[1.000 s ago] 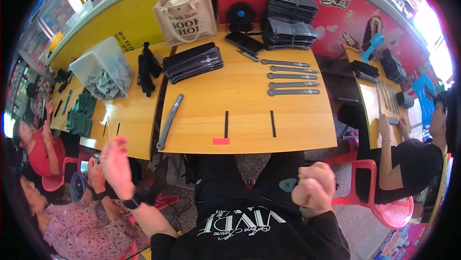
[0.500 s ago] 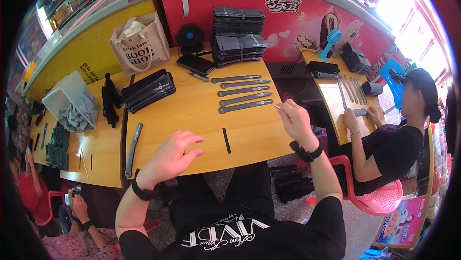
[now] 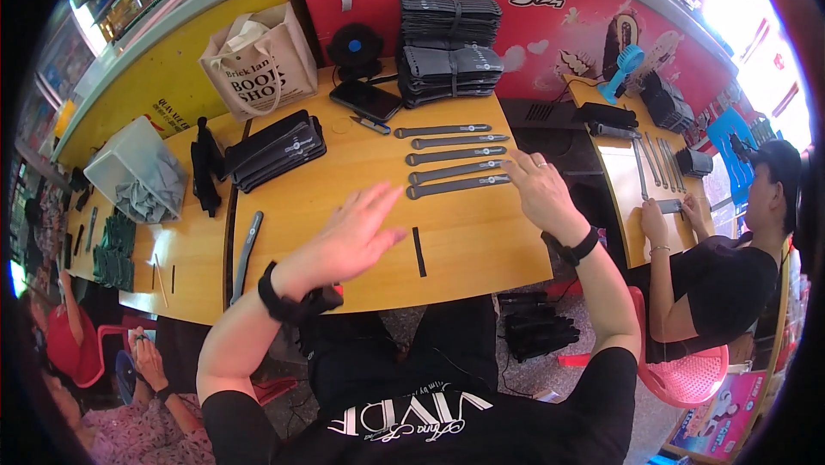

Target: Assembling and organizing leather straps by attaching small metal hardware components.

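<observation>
My left hand (image 3: 357, 233) hovers flat over the wooden table (image 3: 464, 250) with fingers spread, holding nothing. My right hand (image 3: 534, 188) rests open at the right end of a row of several long grey strips (image 3: 455, 157), its fingertips touching the nearest strip (image 3: 458, 187). A short black strip (image 3: 418, 251) lies on the table between my hands. Both wrists carry black bands.
Stacks of grey folded pieces (image 3: 449, 48) stand at the back, with a small black fan (image 3: 354, 45), a phone (image 3: 366, 100) and a paper bag (image 3: 260, 61). A black bundle (image 3: 277, 149) and a clear bin (image 3: 137, 171) lie left. Another person (image 3: 730, 250) works at the right table.
Both my hands have moved forward over the table. The right hand has reached the row of grey strips; the left has come further in over the wood.
</observation>
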`<state>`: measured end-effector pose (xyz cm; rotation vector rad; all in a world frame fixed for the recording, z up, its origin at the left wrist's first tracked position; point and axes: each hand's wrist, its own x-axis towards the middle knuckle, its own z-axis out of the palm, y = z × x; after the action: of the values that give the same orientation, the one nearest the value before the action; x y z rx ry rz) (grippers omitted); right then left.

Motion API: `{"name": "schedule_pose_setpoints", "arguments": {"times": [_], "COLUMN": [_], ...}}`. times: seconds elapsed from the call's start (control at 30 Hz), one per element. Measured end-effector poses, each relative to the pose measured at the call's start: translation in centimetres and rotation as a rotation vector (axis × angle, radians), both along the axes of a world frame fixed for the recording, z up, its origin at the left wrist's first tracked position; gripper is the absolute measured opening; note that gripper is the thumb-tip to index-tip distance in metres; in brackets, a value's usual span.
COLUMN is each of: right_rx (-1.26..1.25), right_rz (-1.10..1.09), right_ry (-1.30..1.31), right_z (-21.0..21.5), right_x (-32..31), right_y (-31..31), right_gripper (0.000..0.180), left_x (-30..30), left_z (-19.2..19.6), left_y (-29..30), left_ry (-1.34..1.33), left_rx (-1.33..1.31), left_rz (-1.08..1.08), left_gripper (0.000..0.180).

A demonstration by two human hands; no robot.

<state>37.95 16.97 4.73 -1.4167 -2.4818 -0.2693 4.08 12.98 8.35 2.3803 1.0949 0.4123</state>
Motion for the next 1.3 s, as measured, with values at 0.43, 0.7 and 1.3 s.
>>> {"name": "schedule_pose_setpoints", "arguments": {"times": [0.43, 0.7, 1.3], "right_rx": [-0.137, -0.201, -0.173], "right_rz": [0.157, 0.159, 0.141], "right_ry": [-0.015, 0.060, 0.070], "right_z": [-3.0, -4.1, -4.0], "right_x": [3.1, 3.2, 2.6], "right_y": [8.2, 9.3, 9.7], "right_gripper": [0.045, 0.048, 0.046], "left_x": [6.4, 5.7, 6.6], "left_z": [-4.3, -6.2, -6.2], "left_y": [11.9, 14.2, 14.3], "left_ry": [0.553, 0.500, 0.463], "left_rx": [-0.092, -0.128, -0.092], "left_rz": [0.097, 0.120, 0.115], "left_gripper": [0.084, 0.088, 0.076]}}
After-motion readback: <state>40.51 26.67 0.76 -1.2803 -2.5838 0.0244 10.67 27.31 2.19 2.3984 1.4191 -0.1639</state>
